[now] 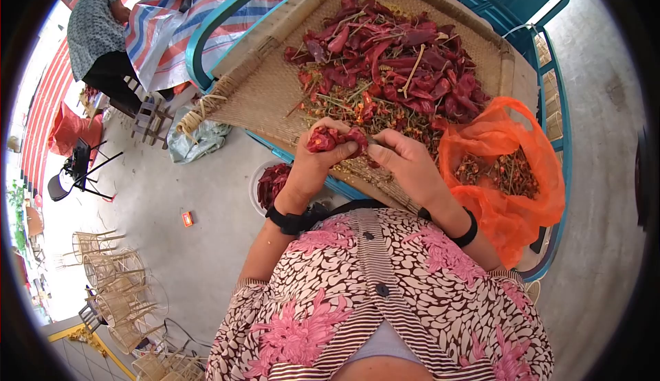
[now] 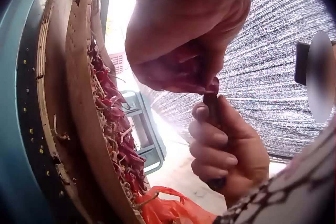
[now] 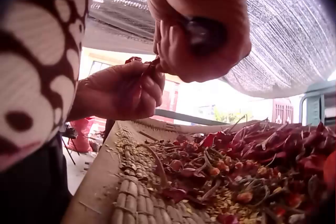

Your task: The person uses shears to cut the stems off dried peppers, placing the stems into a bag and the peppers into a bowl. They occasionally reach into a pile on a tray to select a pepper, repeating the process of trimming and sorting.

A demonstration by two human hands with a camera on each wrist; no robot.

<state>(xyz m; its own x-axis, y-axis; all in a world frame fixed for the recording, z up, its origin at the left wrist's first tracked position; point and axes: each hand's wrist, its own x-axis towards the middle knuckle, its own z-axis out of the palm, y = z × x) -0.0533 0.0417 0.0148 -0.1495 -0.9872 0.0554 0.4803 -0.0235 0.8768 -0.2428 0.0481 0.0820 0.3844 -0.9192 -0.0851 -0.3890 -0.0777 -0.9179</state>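
Observation:
Close over the near edge of a woven tray [image 1: 254, 99], my left hand [image 1: 307, 168] grips dried red chilli peppers [image 1: 322, 140] in its curled fingers. My right hand [image 1: 414, 168] meets it at the pepper end, its fingers wrapped around a slim dark-handled tool [image 2: 211, 109]. In the left wrist view the tool's tip is right at the pepper; I cannot tell its exact kind. A heap of dried red chillies [image 1: 405, 58] covers the tray beyond both hands. Stems, seeds and cut bits [image 3: 210, 171] lie on the tray's nearer part.
An orange mesh bag [image 1: 543, 195] with chilli scraps stands right of the tray. Below the left hand, a white tub [image 1: 254, 192] holds red chillies on the floor. Teal metal rails [image 1: 199, 51] frame the tray. Wicker stools [image 1: 113, 271] and another person [image 1: 96, 30] are at the left.

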